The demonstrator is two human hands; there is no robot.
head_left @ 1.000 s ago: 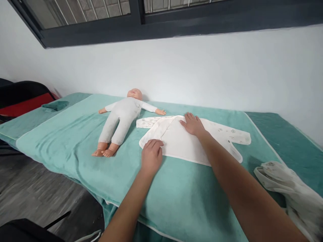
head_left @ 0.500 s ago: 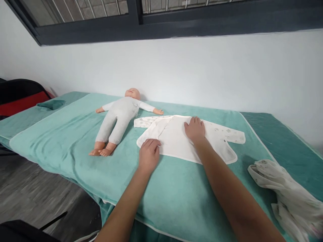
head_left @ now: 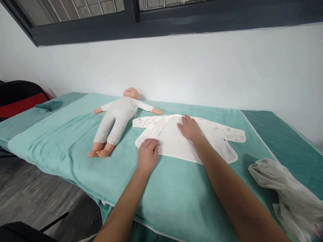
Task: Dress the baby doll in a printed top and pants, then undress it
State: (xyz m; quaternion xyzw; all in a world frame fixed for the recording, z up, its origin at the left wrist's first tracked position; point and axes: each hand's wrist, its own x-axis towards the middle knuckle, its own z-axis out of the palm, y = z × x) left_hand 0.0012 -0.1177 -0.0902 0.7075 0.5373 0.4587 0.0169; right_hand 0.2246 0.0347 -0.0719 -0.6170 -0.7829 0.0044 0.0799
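A white baby shirt (head_left: 176, 141) with small prints lies spread flat on the teal towel (head_left: 75, 148). My right hand (head_left: 189, 128) rests flat on the shirt's middle, fingers stretched out. My left hand (head_left: 147, 155) lies at the shirt's near left hem, fingers curled onto the edge. A baby doll (head_left: 117, 117) in a pale grey suit lies on its back just left of the shirt, arms spread, head toward the wall.
A crumpled white printed cloth (head_left: 285, 188) lies at the right near edge. A folded teal cloth (head_left: 49, 105) sits at the far left. A white wall runs behind the bed, a dark window frame above. A black and red seat (head_left: 22, 97) stands left.
My right hand slid slightly left across the shirt. My left hand stayed at the hem. The view shifted a little.
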